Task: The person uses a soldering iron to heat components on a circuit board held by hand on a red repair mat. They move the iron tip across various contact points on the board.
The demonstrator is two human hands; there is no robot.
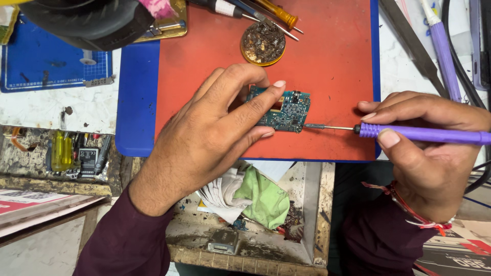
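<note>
Now the left hand (pixel 212 128) pinches the green circuit board (pixel 284 110) flat on the red mat (pixel 332 61), while the right hand (pixel 424 143) grips a purple soldering iron (pixel 424 134), lying sideways, its tip touching the board's right edge.

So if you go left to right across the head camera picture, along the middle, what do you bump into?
Yellow tool → blue mat → left hand → circuit board → metal tip → right hand holding the purple iron.

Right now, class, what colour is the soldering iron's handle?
Purple, seen in the head view, held in the right hand.
</note>
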